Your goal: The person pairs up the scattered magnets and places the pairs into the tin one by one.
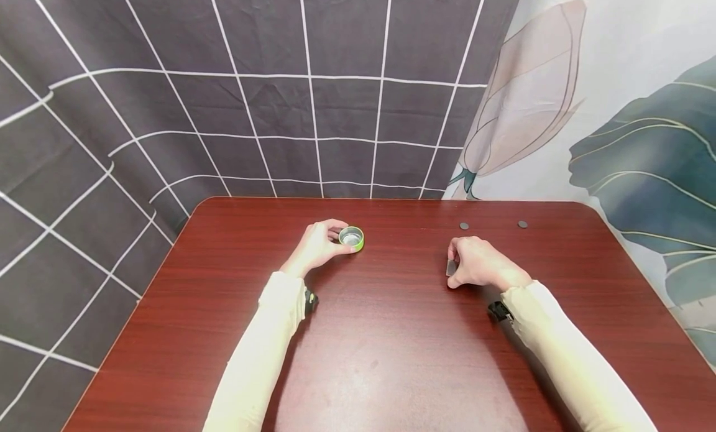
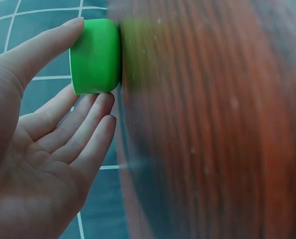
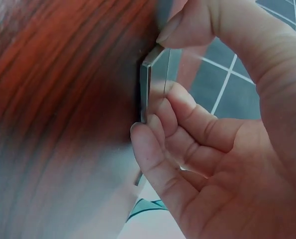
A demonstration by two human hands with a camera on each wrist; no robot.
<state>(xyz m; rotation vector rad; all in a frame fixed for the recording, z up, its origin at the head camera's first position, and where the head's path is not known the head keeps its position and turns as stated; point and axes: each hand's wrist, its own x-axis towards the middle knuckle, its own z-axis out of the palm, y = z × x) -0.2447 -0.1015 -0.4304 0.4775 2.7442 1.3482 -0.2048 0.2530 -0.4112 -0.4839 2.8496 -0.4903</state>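
Note:
At the middle back of the table, my left hand holds a small round green tin between thumb and fingers. Its open top shows a silvery inside, and in the left wrist view the green wall of the tin stands close to the wood. Farther right, my right hand grips a thin, flat, shiny grey rectangular piece by its edges. The right wrist view has this rectangular piece low at the tabletop, thumb at one edge and fingers at the other; part of it is hidden by the fingers.
Two small dark grey discs lie apart near the table's back right edge, beyond my right hand. The reddish-brown wooden table ends at a grey curtain with white grid lines and a leaf-patterned white curtain.

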